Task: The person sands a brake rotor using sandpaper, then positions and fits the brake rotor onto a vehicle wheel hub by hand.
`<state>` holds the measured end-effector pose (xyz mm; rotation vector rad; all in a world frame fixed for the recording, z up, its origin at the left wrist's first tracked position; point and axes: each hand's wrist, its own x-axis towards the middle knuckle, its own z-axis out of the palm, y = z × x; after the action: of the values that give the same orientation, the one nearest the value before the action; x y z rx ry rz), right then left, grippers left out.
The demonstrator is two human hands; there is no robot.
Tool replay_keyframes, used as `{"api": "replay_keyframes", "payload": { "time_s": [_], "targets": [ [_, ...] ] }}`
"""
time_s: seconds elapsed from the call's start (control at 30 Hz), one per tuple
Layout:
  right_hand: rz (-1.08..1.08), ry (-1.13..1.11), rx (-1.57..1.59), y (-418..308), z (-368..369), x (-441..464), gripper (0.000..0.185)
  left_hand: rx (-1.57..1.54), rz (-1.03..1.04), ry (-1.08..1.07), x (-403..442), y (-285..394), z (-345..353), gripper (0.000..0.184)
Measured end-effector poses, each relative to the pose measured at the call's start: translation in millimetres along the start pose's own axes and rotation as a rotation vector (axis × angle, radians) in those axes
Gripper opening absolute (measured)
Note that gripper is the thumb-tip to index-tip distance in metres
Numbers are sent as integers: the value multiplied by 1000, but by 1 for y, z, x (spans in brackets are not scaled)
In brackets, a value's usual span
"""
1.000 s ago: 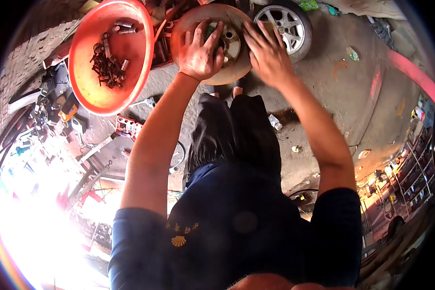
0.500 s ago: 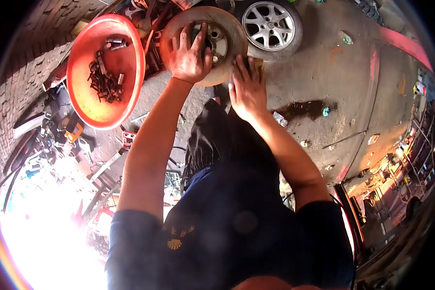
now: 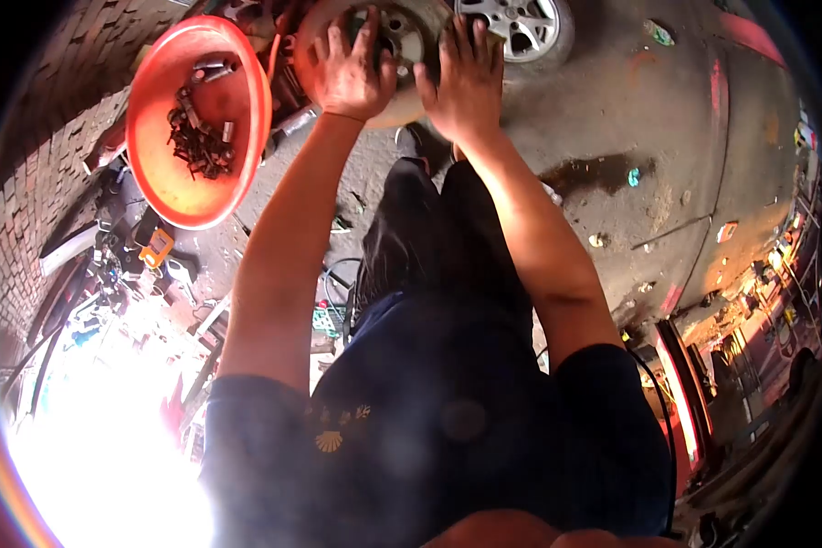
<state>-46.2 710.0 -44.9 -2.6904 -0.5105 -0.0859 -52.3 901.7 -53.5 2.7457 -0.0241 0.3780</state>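
Note:
A brake disc [image 3: 402, 107], pale and round with a rusty brown tint, lies at the top of the view, its upper edge cut off. My left hand [image 3: 352, 78] rests on its left side, fingers spread and stretched towards the hub. On the right edge of the disc lies my right hand [image 3: 466, 87], palm down, fingers long and slightly apart. A small brownish-yellow edge shows beside its fingertips; what it is, I cannot make out. Just right of the disc is a wheel with silver spokes [image 3: 523, 20], partly out of view.
An orange-red tub [image 3: 155, 173] stands at left, holding dark bolts [image 3: 201, 151] and several metal sockets. A brick wall [image 3: 27, 201] runs along the left. A dark stain [image 3: 584, 175] and litter mark the floor at right. Bright glare hides the lower left.
The view has shifted, so the disc and wheel sit higher in the frame. My right hand has slid further up along the disc's right edge; my left hand stays on the disc.

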Motion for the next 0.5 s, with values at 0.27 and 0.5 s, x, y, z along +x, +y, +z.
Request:
{"api": "replay_keyframes", "payload": {
  "time_s": [0.27, 0.5],
  "targets": [
    [30, -17, -14, -13, -4, -7, 83, -36, 26, 45, 2, -1, 3, 71],
    [17, -235, 10, -32, -8, -68, 97, -55, 42, 51, -1, -10, 12, 74]
  ]
}}
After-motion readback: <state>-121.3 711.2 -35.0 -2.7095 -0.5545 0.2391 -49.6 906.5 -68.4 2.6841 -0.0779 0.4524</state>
